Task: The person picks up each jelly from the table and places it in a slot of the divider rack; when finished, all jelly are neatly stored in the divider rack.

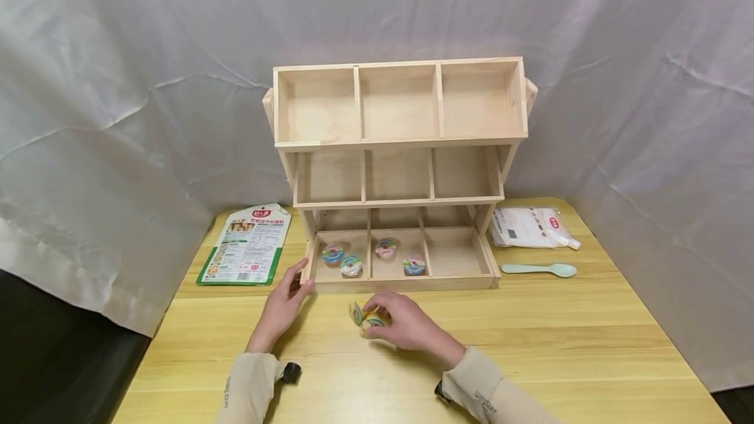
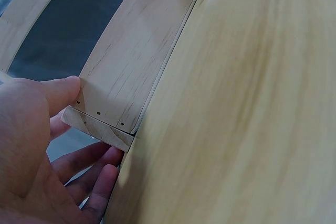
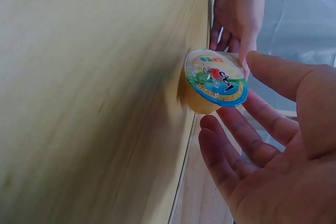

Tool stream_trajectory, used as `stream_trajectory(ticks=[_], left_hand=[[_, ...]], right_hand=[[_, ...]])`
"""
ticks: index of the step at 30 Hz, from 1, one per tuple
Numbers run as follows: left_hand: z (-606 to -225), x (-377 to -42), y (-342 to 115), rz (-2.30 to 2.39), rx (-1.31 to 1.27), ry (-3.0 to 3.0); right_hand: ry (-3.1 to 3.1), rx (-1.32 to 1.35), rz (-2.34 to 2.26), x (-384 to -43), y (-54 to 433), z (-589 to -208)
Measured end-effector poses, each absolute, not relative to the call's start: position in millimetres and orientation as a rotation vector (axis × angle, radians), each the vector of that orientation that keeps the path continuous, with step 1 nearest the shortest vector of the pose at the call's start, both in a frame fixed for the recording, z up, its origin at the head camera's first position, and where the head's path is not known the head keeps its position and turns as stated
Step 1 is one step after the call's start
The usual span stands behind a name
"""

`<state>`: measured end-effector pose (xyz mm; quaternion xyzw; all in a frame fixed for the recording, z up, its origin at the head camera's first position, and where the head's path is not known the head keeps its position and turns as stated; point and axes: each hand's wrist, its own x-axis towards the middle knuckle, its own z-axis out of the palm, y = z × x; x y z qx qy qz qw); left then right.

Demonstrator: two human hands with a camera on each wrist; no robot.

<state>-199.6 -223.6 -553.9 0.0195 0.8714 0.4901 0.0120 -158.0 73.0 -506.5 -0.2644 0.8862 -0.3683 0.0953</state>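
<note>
A three-tier wooden rack (image 1: 398, 143) stands on the table. My left hand (image 1: 284, 306) holds its lower left corner, thumb on the front board (image 2: 128, 61) and fingers around the end of the side piece (image 2: 97, 128). In front of the rack, my right hand (image 1: 406, 322) has thumb and fingers about a small jelly cup (image 3: 218, 80) with a blue-green printed lid and yellowish contents. The thumb meets the lid's rim. Another jelly cup (image 1: 356, 313) sits tilted just left of the right fingertips. Several jelly cups (image 1: 332, 254) lie in the bottom tier's left and middle compartments.
A white and green food packet (image 1: 244, 245) lies left of the rack. To the right are a white spouted pouch (image 1: 530, 228) and a pale green spoon (image 1: 540, 269). Grey curtains (image 1: 389, 5) hang behind and beside the table (image 1: 565, 345).
</note>
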Motion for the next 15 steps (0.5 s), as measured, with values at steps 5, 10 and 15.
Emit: stream_trajectory(ticks=[5, 10, 15], left_hand=[[-553.0, -198.7, -223.9, 1.526, 0.060, 2.718], [-552.4, -198.7, -223.6, 1.523, 0.055, 2.716], [-552.9, -198.9, -223.9, 1.522, 0.051, 2.715]], right_hand=[[2.646, -0.803, -1.066, -157.6, 70.6, -508.2], [2.670, -0.823, -1.042, -158.7, 69.2, -510.9], [2.666, -0.814, -1.025, -160.4, 68.4, -515.0]])
